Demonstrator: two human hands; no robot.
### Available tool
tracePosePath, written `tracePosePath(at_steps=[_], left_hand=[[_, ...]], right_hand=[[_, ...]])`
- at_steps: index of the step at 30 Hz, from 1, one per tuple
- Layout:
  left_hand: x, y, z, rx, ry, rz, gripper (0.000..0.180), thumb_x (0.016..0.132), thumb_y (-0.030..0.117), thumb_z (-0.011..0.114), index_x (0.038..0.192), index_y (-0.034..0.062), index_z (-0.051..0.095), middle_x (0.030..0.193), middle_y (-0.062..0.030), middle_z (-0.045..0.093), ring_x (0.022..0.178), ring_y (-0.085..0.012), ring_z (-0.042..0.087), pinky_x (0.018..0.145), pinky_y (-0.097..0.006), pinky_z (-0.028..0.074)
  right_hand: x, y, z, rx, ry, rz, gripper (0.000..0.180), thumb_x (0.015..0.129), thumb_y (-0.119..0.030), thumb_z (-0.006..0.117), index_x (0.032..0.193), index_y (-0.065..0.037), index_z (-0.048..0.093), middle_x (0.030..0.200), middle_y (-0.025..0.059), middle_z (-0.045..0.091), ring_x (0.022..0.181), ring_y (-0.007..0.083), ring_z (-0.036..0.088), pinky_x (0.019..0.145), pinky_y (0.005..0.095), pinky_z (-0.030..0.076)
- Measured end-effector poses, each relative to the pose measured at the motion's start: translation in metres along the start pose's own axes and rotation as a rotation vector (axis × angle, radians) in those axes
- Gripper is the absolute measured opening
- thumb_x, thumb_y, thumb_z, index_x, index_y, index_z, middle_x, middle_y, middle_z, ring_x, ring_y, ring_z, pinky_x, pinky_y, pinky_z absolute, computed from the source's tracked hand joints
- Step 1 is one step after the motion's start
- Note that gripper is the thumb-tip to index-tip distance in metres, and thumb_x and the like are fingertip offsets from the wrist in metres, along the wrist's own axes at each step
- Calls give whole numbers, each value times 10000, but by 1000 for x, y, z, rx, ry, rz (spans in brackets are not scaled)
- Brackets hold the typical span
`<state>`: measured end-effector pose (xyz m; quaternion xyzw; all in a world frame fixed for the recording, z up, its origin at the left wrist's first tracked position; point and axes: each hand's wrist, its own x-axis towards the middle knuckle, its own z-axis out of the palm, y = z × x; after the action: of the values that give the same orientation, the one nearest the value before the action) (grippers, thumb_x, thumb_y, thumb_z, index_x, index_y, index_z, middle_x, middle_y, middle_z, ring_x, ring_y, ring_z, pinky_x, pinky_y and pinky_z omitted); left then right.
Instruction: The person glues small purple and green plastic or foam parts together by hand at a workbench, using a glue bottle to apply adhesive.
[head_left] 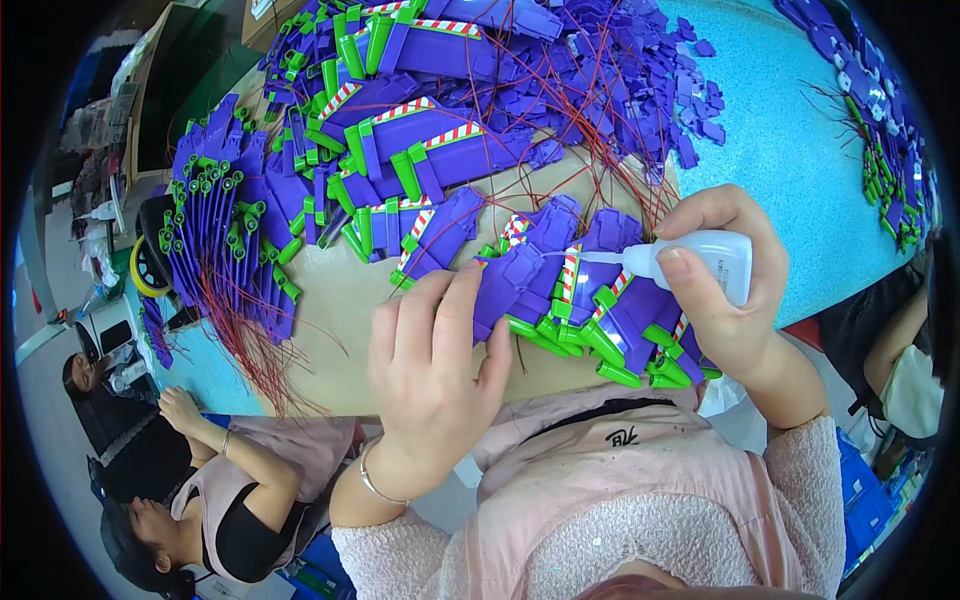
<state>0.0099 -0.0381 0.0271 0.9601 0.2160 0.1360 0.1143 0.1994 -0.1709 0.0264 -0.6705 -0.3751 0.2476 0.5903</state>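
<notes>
My right hand [745, 285] grips a small white squeeze bottle [722, 255] with a long thin nozzle, tilted on its side. Its fine tip points left, at the edge of a purple plastic part [510, 280]. My left hand [430, 360] holds that part by its left end, with fingertips on the far side and the thumb near its close edge. Under and right of it lie several purple wing-shaped pieces [625, 325] with green tubes [605, 345] and red-and-white striped strips [568, 275]. The underside of the held part is hidden.
A large heap of purple-and-green pieces [440, 100] fills the far side, with thin red wires [590, 115] across it. More wired pieces stack at left [205, 220]. Others lie along the blue table [800, 150] at far right. A co-worker [240, 470] sits at lower left.
</notes>
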Motion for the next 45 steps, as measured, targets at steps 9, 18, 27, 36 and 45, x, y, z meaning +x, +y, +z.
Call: tracePosePath(at_steps=[9, 18, 27, 36, 45], left_hand=[[1, 0, 1, 1, 6, 0, 482, 663, 86, 751, 1116, 4, 609, 1018, -129, 580, 839, -283, 522, 731, -368, 453], [-2, 4, 3, 121, 101, 54, 438, 666, 68, 739, 1094, 44, 647, 1017, -74, 607, 805, -229, 508, 719, -327, 430], [-2, 7, 5, 226, 161, 91, 378, 690, 66, 739, 1064, 77, 678, 990, -31, 630, 791, -188, 491, 710, -293, 405], [39, -22, 12, -61, 105, 160, 379, 742, 108, 712, 1101, 35, 618, 1065, -138, 570, 924, -316, 542, 788, -421, 438], [71, -45, 20, 192, 76, 161, 432, 731, 125, 706, 1136, 43, 578, 1046, -134, 568, 908, -298, 549, 758, -390, 476]], right_hand=[[-3, 0, 9, -37, -72, -92, 172, 780, -46, 745, 900, -7, 628, 845, 69, 646, 715, 125, 627, 608, 249, 478], [-3, -2, 4, -31, -33, -86, 192, 769, -49, 758, 907, -8, 633, 844, 76, 650, 706, 139, 627, 615, 258, 484], [0, -1, 3, -43, -42, -125, 192, 771, -27, 747, 916, -4, 623, 870, 79, 643, 745, 123, 619, 632, 245, 477], [-6, 2, -7, 25, 39, -77, 203, 821, -39, 704, 970, 7, 574, 887, 70, 622, 735, 91, 575, 626, 226, 460], [-10, 0, -7, -5, 31, -51, 198, 821, -44, 705, 964, 3, 577, 875, 63, 616, 735, 87, 569, 619, 218, 447]])
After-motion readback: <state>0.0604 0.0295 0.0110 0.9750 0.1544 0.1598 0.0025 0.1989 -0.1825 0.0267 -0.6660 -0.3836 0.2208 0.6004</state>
